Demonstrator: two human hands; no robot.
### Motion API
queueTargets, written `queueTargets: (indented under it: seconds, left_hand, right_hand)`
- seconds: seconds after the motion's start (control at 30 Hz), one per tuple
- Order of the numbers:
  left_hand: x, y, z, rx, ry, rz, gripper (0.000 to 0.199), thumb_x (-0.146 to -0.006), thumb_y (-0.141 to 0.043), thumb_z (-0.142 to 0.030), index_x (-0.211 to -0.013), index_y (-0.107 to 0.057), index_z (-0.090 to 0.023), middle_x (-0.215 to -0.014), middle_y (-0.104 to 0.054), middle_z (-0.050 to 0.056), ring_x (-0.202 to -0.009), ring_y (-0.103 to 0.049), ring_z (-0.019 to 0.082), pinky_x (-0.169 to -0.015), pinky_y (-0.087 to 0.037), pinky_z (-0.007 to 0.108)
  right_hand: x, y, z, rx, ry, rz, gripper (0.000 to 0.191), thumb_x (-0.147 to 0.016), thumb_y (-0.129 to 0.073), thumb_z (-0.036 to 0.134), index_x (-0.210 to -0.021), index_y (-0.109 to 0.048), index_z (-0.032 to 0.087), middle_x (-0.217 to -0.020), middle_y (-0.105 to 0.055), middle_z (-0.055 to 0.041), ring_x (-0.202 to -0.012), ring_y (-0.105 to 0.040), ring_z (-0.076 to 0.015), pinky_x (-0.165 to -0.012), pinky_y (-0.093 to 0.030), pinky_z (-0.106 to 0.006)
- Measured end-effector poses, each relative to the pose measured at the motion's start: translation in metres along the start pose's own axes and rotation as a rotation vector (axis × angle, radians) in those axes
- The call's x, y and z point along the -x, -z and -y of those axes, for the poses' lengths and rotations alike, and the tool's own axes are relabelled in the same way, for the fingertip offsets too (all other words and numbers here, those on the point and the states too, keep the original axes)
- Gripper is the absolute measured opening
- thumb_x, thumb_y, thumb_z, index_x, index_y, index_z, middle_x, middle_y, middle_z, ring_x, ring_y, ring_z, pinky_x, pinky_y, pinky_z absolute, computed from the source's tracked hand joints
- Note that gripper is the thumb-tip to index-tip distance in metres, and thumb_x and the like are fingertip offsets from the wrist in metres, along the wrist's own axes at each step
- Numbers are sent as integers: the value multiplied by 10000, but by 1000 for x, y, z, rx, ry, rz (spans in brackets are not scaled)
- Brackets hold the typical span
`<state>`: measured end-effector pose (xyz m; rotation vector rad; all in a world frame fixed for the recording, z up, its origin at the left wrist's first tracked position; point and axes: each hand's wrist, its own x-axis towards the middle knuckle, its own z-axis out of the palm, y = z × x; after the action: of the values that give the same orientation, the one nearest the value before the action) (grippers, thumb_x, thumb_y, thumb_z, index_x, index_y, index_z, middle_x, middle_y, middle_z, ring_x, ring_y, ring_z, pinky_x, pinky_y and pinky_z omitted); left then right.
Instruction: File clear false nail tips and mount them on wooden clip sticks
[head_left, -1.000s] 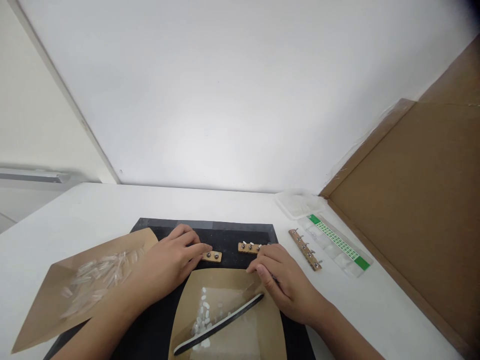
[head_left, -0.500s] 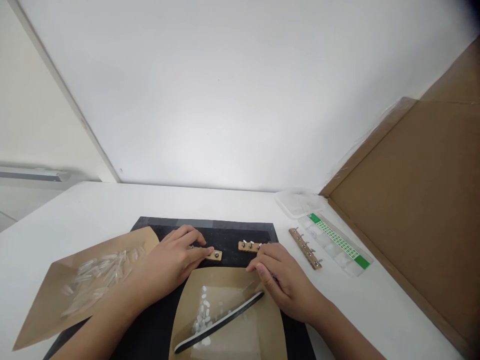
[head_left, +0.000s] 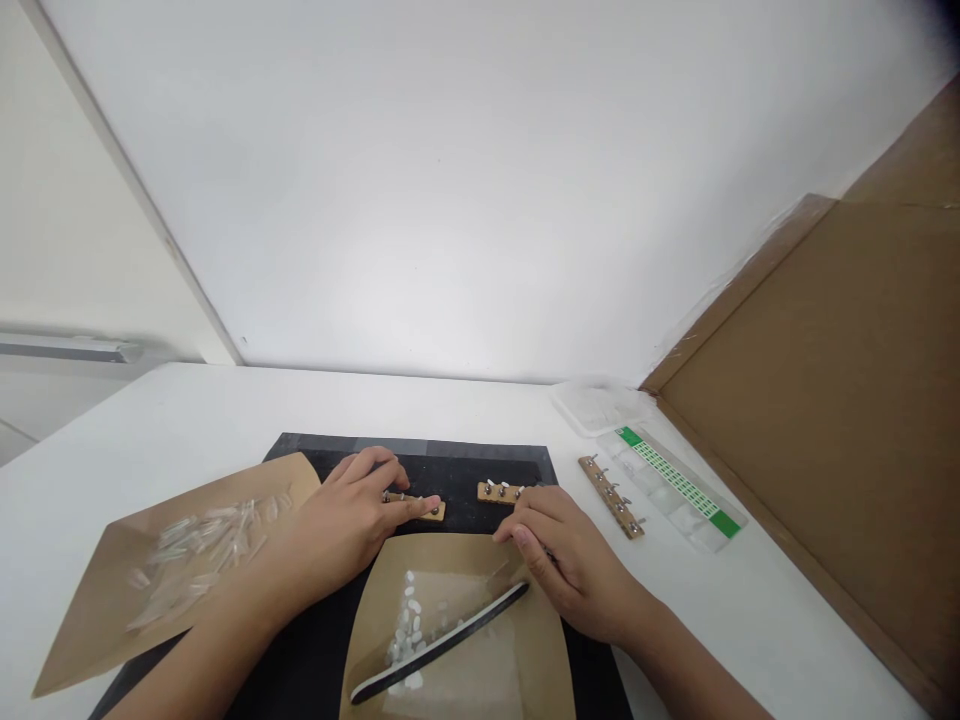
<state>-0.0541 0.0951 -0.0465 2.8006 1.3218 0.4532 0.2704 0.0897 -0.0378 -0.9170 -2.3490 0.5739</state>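
Observation:
My left hand (head_left: 349,515) is at a short cork-coloured strip (head_left: 437,516) with small metal studs, lying on the black mat. Its fingers curl over the strip's left part and the thumb tip presses by the right-end stud. My right hand (head_left: 566,560) is closed, fingers curled together over the right rim of a brown paper tray (head_left: 480,690); what it pinches, if anything, is hidden. Just behind it a second studded strip (head_left: 495,492) carries small white nail tips. In the tray are white nail tips (head_left: 405,625) and a curved black-and-white nail file (head_left: 442,645).
On the left, another brown paper tray (head_left: 82,640) holds long clear nail tips (head_left: 210,545). To the right lie a third studded strip (head_left: 611,498), a clear sheet with a green-and-white grid (head_left: 675,482) and a clear plastic container (head_left: 600,405). A cardboard panel (head_left: 825,400) borders the right.
My left thumb has slid slightly right along the strip toward its end stud, and more studs show behind it. My right hand is almost unmoved.

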Motion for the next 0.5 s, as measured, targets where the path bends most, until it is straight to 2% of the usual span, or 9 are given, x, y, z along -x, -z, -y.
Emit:
queueTargets:
  seconds: [0.23, 0.4, 0.5]
  left_hand:
    - [1, -1, 0, -16, -12, 3, 568, -1033, -545, -57, -1446, -677, -424, -1193, -650, 105, -1182, -508, 320, -978, -509, 501]
    - [0, -1, 0, 7, -1, 11, 535, -1073, -530, -120, -1567, -568, -319, -1184, -681, 112, -1189, -502, 321, -1022, -504, 523]
    - [0, -1, 0, 16, -3, -5, 431, -1078, -539, -143, -1468, -671, -273, -1178, -692, 122, -1195, -506, 323, -1033, -507, 521]
  right_hand:
    - [1, 0, -1, -5, -10, -2, 318, -1148, -398, 263, -1083, -708, 235, -1004, -685, -66, -996, -620, -255, -904, -480, -438]
    - [0, 0, 0, -7, -4, -5, 320, -1147, -397, 267, -1076, -709, 244, -996, -689, -66, -981, -628, -258, -889, -486, -432]
    - [0, 0, 0, -6, -1, -2, 328, -1150, -391, 271, -1077, -709, 241, -993, -688, -70, -976, -629, -257, -889, -489, -435]
